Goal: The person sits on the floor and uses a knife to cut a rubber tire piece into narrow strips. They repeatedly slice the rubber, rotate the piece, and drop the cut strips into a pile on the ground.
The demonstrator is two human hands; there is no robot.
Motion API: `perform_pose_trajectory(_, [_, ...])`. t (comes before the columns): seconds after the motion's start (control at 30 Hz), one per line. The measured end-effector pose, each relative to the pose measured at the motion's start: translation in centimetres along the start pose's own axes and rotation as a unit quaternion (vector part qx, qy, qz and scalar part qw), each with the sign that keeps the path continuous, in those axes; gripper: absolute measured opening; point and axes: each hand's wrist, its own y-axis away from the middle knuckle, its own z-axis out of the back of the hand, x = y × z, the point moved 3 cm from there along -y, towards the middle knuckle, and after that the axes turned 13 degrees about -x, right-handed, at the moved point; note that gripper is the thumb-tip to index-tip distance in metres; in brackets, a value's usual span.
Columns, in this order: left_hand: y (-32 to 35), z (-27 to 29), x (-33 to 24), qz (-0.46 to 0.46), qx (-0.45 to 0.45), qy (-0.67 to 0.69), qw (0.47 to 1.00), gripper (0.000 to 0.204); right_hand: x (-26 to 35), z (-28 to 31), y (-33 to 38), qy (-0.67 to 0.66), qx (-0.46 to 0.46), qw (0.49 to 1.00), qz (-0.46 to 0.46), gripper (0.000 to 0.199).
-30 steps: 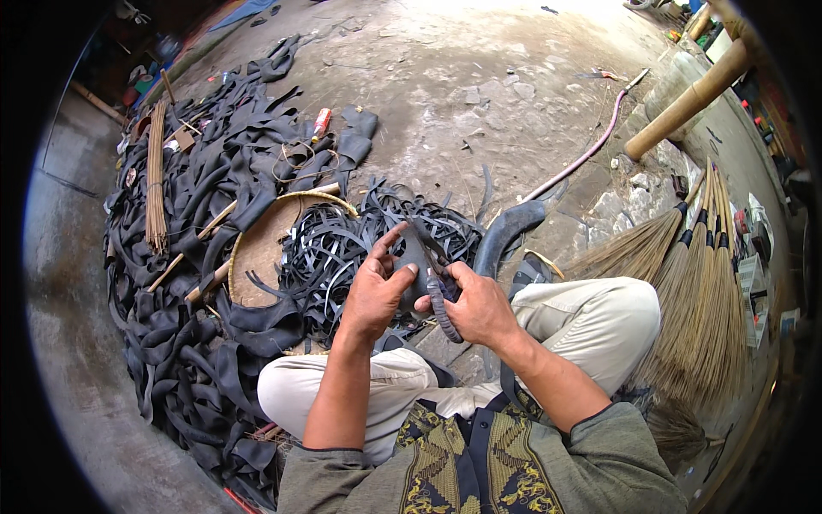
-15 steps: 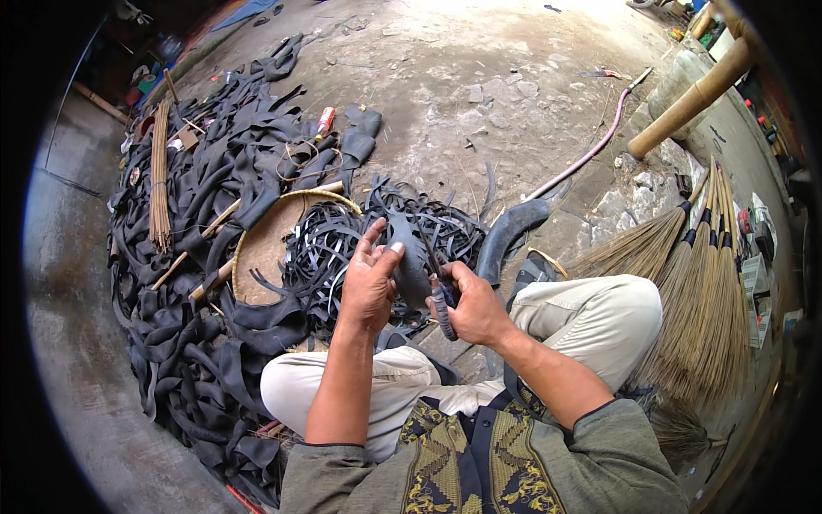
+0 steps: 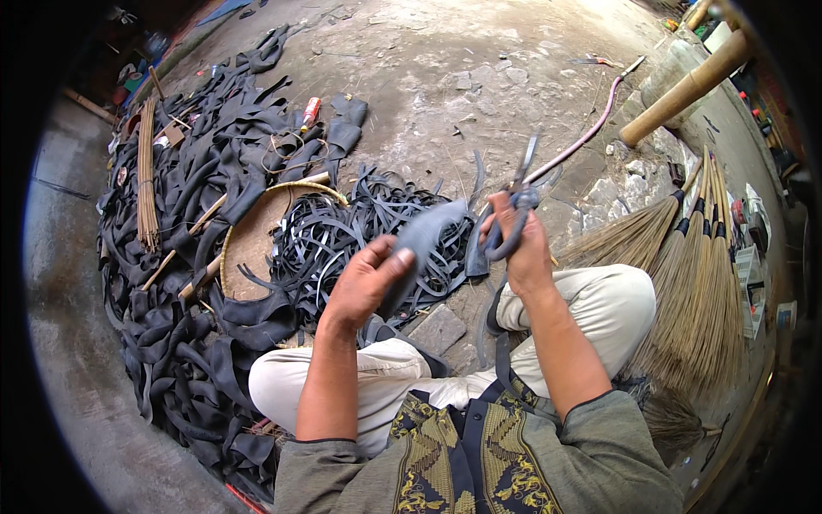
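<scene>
Grey-black rubber piece (image 3: 425, 235), blurred, sits pinched in the fingers of the left hand (image 3: 363, 287), long axis seven to one o'clock. Right hand (image 3: 526, 247): fingers curled around scissors (image 3: 525, 199), blades toward twelve; rubber apart, at nine o'clock.

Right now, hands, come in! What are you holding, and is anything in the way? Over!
Left hand: holding dark rubber piece, motion-blurred. Right hand: holding scissors, blades apart from rubber. Heap of black strips beyond, not blocking the scissors.
</scene>
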Motion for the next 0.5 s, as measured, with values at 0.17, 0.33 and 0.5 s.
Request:
perform_pose_trajectory(0.17, [-1.4,1.0,-0.7,0.005,-0.061,0.148,0.987,0.04,-3.1,-1.4,2.0,0.148,0.114,0.982,-0.04,0.033])
perform_pose_trajectory(0.33, [-1.4,2.1,-1.3,-0.026,-0.147,0.136,0.979,0.052,-5.5,-2.6,4.0,0.188,0.228,0.951,-0.088,0.024])
perform_pose_trajectory(0.5, [-1.9,2.9,-2.1,-0.044,-0.18,0.172,0.968,0.057,-6.1,-2.6,5.4,0.236,0.295,0.922,-0.09,0.046])
